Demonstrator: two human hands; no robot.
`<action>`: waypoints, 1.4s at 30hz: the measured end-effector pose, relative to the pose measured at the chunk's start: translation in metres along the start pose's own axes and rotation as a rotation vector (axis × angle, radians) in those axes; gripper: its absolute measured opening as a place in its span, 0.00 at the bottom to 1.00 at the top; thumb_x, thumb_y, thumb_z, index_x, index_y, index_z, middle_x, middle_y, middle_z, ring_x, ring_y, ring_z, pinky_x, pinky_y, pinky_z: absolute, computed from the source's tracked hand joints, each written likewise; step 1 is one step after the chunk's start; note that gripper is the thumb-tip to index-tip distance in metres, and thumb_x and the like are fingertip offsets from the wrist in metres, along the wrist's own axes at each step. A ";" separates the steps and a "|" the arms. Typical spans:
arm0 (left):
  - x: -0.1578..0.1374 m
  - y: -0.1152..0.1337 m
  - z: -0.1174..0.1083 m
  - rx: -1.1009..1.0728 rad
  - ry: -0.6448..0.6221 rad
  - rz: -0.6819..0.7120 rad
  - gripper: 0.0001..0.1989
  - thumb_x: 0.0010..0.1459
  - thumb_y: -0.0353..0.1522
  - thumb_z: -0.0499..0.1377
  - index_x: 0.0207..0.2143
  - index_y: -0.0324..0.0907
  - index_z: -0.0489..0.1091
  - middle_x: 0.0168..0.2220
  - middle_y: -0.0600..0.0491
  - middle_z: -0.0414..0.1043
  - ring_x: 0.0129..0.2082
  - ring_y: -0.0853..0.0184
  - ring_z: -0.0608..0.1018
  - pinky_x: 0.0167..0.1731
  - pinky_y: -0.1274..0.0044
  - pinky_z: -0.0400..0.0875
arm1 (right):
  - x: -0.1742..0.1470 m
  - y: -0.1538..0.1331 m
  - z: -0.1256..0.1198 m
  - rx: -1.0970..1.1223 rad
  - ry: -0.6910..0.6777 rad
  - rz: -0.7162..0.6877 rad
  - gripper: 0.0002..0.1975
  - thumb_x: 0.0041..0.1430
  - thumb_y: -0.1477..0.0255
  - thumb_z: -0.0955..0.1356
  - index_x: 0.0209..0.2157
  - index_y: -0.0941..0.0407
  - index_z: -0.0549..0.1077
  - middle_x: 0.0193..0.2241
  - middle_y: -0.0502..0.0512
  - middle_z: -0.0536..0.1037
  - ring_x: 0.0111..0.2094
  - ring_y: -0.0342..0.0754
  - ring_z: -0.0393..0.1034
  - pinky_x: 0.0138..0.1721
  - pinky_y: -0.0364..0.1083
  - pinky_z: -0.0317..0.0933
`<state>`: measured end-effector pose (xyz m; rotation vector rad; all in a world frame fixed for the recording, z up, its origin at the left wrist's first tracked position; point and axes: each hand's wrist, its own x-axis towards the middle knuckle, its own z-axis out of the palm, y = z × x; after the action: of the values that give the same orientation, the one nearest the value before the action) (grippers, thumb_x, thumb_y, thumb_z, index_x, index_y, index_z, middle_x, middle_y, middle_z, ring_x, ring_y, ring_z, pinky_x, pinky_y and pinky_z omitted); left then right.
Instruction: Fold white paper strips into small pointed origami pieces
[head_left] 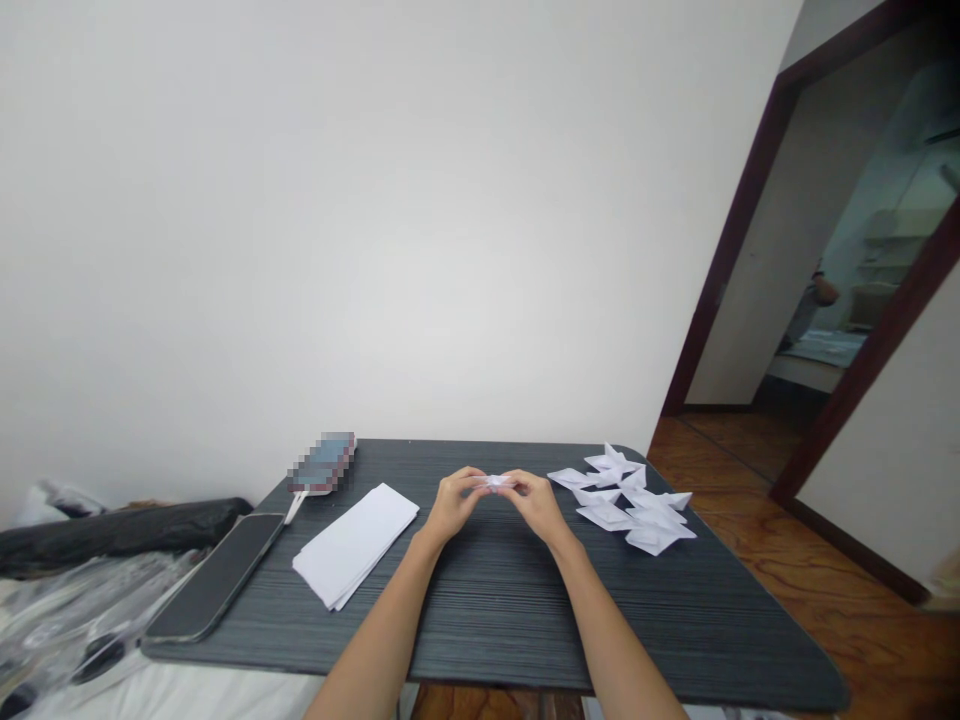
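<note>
Above the middle of the dark table [495,600], my left hand [453,503] and my right hand [534,500] meet over a small folded white paper [495,482]. Thumb and fingers of each hand pinch one end of it, and much of its shape is hidden by the fingertips. Beyond my right hand lies a cluster of several folded paper boats [651,518], some overlapping. To the left of my left hand rests a slightly fanned stack of white paper sheets [356,545].
A dark phone [217,578] lies along the table's left edge. Behind it is a blurred-out device [324,465] with a white strap. Bags and a black roll [120,535] lie left of the table. A white wall stands behind; through a doorway at right, part of a person [806,305] shows.
</note>
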<state>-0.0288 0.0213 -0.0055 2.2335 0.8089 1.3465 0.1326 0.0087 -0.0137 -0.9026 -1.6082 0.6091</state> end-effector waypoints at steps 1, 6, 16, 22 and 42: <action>0.000 -0.001 0.001 -0.036 0.013 -0.035 0.10 0.50 0.35 0.53 0.31 0.39 0.71 0.32 0.50 0.69 0.33 0.68 0.71 0.35 0.76 0.65 | 0.000 0.001 0.000 0.017 0.001 0.023 0.06 0.45 0.70 0.66 0.22 0.59 0.71 0.26 0.55 0.73 0.28 0.45 0.67 0.30 0.44 0.61; 0.002 -0.007 0.006 -0.290 0.099 -0.244 0.20 0.43 0.35 0.59 0.41 0.37 0.63 0.30 0.51 0.70 0.30 0.69 0.72 0.32 0.77 0.67 | 0.000 0.002 0.003 0.123 0.021 0.126 0.08 0.44 0.70 0.66 0.26 0.60 0.71 0.21 0.53 0.73 0.23 0.44 0.67 0.25 0.42 0.60; 0.002 -0.016 0.004 -0.423 0.062 -0.418 0.17 0.40 0.35 0.60 0.34 0.34 0.68 0.26 0.49 0.72 0.25 0.67 0.74 0.27 0.77 0.68 | -0.001 0.005 0.009 0.210 0.046 0.202 0.09 0.42 0.68 0.67 0.24 0.59 0.66 0.18 0.51 0.71 0.21 0.43 0.66 0.23 0.41 0.59; 0.000 -0.019 0.004 -0.364 -0.037 -0.397 0.23 0.41 0.34 0.60 0.41 0.34 0.66 0.26 0.50 0.72 0.25 0.68 0.74 0.29 0.78 0.66 | 0.000 0.003 0.012 0.329 0.066 0.223 0.15 0.39 0.70 0.68 0.29 0.56 0.60 0.19 0.46 0.71 0.19 0.41 0.66 0.22 0.40 0.59; -0.002 -0.021 0.003 -0.680 -0.067 -0.622 0.26 0.48 0.32 0.55 0.50 0.32 0.56 0.33 0.47 0.72 0.31 0.65 0.75 0.37 0.71 0.68 | -0.002 0.013 0.012 0.499 0.108 0.424 0.17 0.45 0.60 0.64 0.24 0.62 0.66 0.12 0.55 0.72 0.15 0.45 0.67 0.15 0.40 0.55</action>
<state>-0.0323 0.0358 -0.0215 1.3411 0.7771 1.0205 0.1240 0.0154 -0.0284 -0.8778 -1.0926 1.1761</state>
